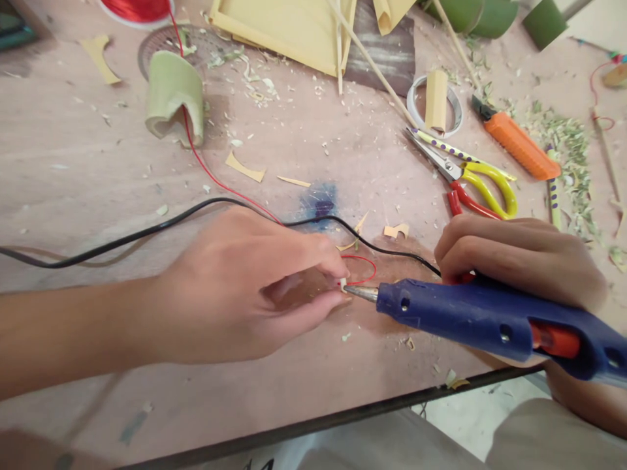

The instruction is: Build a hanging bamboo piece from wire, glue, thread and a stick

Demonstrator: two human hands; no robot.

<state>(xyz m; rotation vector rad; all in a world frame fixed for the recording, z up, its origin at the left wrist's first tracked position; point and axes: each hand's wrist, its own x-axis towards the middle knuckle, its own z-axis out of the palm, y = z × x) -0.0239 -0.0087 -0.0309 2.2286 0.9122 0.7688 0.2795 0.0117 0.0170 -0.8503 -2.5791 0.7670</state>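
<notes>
My left hand (249, 287) pinches a tiny white piece (343, 283) with a thin red wire (365, 262) looped off it, low over the wooden table (73, 163). My right hand (514, 261) is wrapped round a blue hot-glue gun (470, 316) with an orange trigger. Its metal nozzle (360, 292) touches the white piece at my left fingertips. A black cord (147, 232) runs from the left across the table to the gun. The red wire (206, 166) trails back to a red spool (140, 8) at the top.
A cut green bamboo piece (174, 98) lies at upper left. Yellow-and-red scissors (470, 179), an orange-handled knife (519, 143) and a tape ring (434, 104) lie at upper right. Bamboo panels (289, 26), sticks and shavings litter the back. The table edge (392, 405) runs close below.
</notes>
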